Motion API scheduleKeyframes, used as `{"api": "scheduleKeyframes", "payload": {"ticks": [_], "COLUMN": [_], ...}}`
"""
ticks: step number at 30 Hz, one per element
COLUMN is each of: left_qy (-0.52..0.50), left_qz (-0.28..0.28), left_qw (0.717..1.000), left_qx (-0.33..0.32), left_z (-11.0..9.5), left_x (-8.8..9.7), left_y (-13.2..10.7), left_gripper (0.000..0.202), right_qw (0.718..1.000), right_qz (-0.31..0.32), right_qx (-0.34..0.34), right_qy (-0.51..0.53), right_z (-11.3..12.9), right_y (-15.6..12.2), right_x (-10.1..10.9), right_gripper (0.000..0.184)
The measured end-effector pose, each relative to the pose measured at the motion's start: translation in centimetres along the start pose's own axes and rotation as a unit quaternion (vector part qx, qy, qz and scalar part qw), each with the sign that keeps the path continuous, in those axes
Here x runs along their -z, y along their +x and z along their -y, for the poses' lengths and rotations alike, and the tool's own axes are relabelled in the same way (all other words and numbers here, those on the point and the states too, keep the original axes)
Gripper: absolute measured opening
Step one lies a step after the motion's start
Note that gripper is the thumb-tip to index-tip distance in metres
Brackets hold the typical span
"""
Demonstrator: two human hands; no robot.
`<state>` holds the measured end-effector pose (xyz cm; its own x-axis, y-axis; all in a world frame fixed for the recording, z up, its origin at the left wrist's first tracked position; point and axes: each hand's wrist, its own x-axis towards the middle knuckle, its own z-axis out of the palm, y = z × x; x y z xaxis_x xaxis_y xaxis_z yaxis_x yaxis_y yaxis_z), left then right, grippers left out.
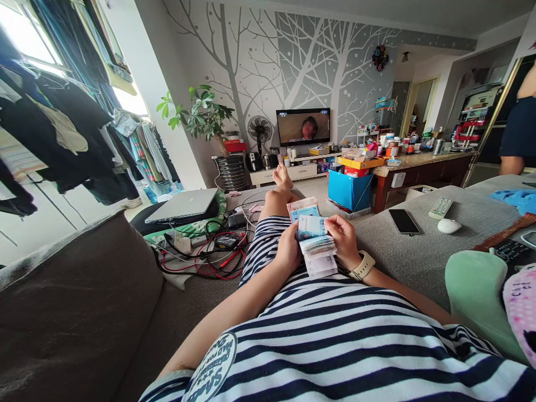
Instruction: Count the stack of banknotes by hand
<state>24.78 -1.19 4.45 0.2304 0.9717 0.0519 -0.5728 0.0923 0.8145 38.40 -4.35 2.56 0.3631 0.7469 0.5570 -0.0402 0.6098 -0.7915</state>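
Observation:
I lie back on a grey sofa in a striped top, legs stretched out. Both hands rest on my lap around a thick stack of banknotes (317, 248). My left hand (288, 248) is closed on the stack's left edge. My right hand (345, 240), with a pale watch on its wrist, grips the right side, its thumb on the top blue note. A few more notes (302, 207) lie on my thigh just beyond the stack.
On the sofa seat to my right lie a black phone (403, 221), a remote (440, 207), a white mouse (449, 226) and a green cushion (477, 293). To my left sit a closed laptop (182, 205) and tangled cables (209, 254). A person (519, 128) stands at far right.

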Motion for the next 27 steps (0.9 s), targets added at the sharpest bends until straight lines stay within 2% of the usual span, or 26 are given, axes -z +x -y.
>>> {"api": "scheduleKeyframes", "payload": {"ticks": [11,19,27], "left_qy": [0.024,0.023,-0.009], "left_qz": [-0.023,-0.020,-0.014], "left_qw": [0.999,0.999,1.000], "left_qx": [-0.014,-0.010,0.006], "left_z": [-0.8,-1.0,-1.0], "left_x": [-0.3,-0.1,-0.1], "left_y": [-0.8,-1.2,-1.7], "left_gripper": [0.026,0.023,0.035], "right_qw": [1.000,1.000,0.999], "right_qz": [0.012,0.022,0.038], "right_qx": [0.001,0.000,0.012], "right_qy": [0.006,-0.001,0.028], "right_z": [0.0,-0.2,0.1], "right_y": [-0.3,-0.6,-1.0], "right_x": [-0.3,-0.5,-0.8], "right_gripper": [0.045,0.048,0.050]}}
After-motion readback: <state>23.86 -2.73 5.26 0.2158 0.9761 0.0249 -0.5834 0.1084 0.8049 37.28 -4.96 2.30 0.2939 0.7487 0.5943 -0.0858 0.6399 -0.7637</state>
